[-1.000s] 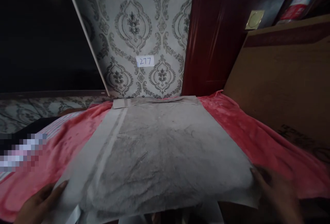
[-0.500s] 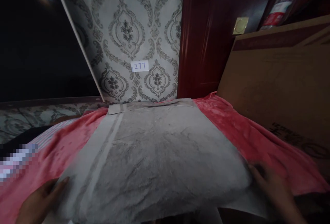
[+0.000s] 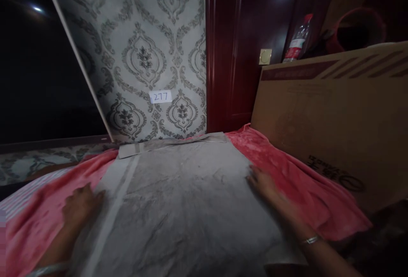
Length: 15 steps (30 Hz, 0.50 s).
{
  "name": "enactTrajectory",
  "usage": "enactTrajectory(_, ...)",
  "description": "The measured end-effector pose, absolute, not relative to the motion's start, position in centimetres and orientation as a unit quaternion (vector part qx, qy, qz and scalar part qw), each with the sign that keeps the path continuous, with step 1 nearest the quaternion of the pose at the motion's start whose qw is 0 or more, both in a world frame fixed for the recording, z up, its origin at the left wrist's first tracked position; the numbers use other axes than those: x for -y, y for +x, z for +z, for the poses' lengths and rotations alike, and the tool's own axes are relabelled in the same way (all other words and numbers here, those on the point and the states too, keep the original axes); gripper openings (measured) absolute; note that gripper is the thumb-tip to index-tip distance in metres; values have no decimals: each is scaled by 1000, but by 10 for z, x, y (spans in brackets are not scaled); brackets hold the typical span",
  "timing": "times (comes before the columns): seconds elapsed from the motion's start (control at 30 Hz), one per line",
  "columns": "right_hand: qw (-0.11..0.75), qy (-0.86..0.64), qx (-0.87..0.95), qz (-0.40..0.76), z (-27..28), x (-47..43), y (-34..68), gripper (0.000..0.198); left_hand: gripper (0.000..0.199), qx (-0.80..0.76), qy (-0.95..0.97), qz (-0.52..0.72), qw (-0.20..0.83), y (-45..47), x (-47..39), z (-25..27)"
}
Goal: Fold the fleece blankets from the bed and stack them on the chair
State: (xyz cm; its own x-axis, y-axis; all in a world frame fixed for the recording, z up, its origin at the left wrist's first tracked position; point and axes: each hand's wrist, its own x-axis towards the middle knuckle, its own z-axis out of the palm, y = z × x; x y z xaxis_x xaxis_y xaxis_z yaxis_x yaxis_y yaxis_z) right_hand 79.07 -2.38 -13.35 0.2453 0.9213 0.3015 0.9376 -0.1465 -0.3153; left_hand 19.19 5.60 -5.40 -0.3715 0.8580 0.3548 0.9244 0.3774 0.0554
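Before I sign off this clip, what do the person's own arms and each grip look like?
The left grip and right grip are bare hands, without gloves. No sleeve shows on the left forearm or right forearm. A narrow silver band circles the right one; what looks like a pale band crosses the left one near the picture's bottom edge. Rings cannot be made out.

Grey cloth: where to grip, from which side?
The grey cloth is probably best pinched at its two side edges, coming from left and right: it lies spread over the pink blanket, its broad middle giving little to hold.
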Motion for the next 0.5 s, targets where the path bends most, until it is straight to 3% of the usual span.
enactTrajectory(0.23,121,-623,771,43,-140,-42,721,58,60,643,-763,-47,46,291,-107,-83)
enactTrajectory(0.5,63,-704,708,5,-143,-133,751,59,61,641,-767,-35,6,285,-150,-101)
